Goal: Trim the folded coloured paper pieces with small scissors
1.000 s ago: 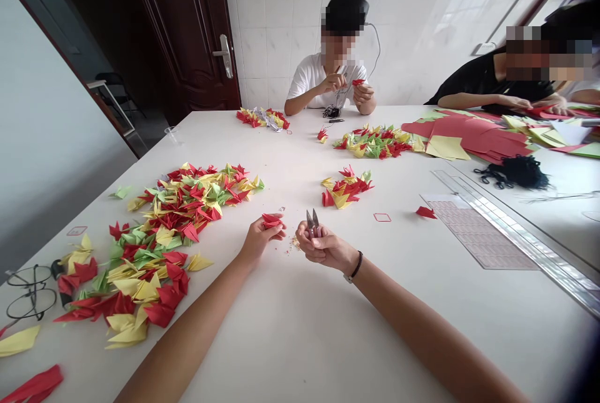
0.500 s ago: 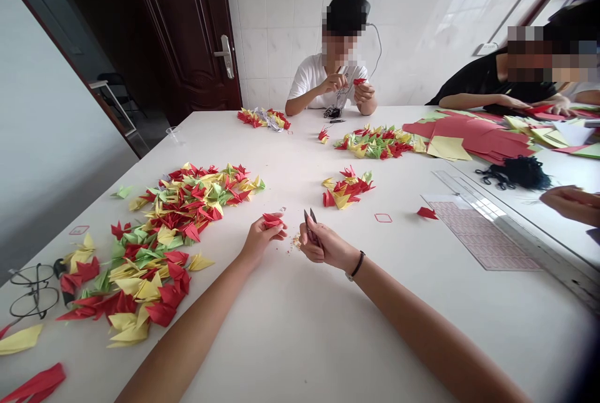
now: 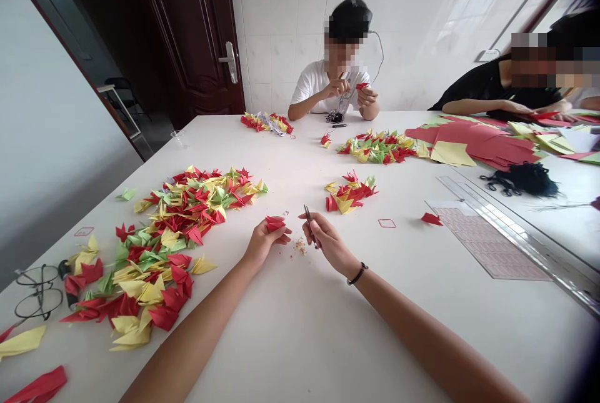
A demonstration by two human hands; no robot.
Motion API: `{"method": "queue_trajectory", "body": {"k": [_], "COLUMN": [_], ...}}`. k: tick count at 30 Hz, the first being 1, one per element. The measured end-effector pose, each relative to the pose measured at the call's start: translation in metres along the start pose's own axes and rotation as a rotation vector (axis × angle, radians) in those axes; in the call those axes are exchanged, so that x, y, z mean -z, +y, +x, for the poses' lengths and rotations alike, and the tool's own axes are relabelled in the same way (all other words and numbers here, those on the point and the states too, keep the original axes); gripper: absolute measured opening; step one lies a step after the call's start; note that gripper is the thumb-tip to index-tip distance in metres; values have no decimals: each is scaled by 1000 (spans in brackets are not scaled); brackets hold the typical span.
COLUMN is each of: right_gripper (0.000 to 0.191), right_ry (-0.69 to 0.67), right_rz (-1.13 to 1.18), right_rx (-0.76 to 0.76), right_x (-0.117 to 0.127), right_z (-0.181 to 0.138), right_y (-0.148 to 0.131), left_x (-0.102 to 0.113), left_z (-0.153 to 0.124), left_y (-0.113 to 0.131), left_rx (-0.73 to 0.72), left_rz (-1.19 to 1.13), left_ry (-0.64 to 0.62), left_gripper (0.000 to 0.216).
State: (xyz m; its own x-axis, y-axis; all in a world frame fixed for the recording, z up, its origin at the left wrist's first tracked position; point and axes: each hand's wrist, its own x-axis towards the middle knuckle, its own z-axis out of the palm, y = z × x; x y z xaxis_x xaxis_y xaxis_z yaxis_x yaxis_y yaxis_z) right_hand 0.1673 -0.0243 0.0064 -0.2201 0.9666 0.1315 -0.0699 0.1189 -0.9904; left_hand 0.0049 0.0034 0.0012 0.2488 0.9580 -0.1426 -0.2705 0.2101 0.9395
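Observation:
My left hand (image 3: 263, 241) is closed on a small red folded paper piece (image 3: 274, 223), held just above the white table (image 3: 328, 328). A little to its right, my right hand (image 3: 328, 239) grips small snips (image 3: 309, 220) whose blades point up and slightly left. A black band sits on that wrist. Between the two hands lies a small heap of paper crumbs (image 3: 299, 245). A big spread of red, yellow and green folded pieces (image 3: 164, 240) lies to the left of my left forearm.
A smaller pile of folded pieces (image 3: 350, 192) lies beyond my hands, another pile (image 3: 377, 145) farther back. A long ruler (image 3: 515, 234) and cutting mat (image 3: 487, 243) are at right, glasses (image 3: 35, 293) at the left edge. Two other people sit across, handling paper; coloured sheets (image 3: 473, 140) lie before them.
My right hand has turned so the snips show edge-on and tilt left. A hand that showed at the right edge half a second ago is gone. The view has shifted slightly down.

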Motion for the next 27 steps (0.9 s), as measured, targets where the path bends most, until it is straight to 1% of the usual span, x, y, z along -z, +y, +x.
{"method": "queue_trajectory", "body": {"k": [2,5,8,10,15,18,21,27], "right_gripper": [32,34,33,30,23,19,16,17], "right_ry": [-10,-18,12,49,156,159,134,160], "right_rz": [-28,-89,-118,-154,-461,-607,-681,-769], "right_rx": [31,-3,-57,-45,78,179,238,336], "right_x": [-1,-2,-1,0,3,3,2,3], "right_z": [-1,-1,0,1,-1,-2,-2,-2], "right_y": [-1,-2,0,2,2,0,0,1], "left_x": [0,0,1,1,2,2,2,2], "left_z": [0,1,1,2,1,1,2,1], "left_y": [0,-1,-1,-2,-2,-2,-4,-3], "left_rx": [2,5,6,4,-4,-9,-13,-11], "left_rz": [-7,-15,-10,-5,1,6,5,10], "left_ry": [-2,-1,-4,-9,-3,-8,-14,-17], "left_gripper": [35,34,33,32,33,32,31,31]}}
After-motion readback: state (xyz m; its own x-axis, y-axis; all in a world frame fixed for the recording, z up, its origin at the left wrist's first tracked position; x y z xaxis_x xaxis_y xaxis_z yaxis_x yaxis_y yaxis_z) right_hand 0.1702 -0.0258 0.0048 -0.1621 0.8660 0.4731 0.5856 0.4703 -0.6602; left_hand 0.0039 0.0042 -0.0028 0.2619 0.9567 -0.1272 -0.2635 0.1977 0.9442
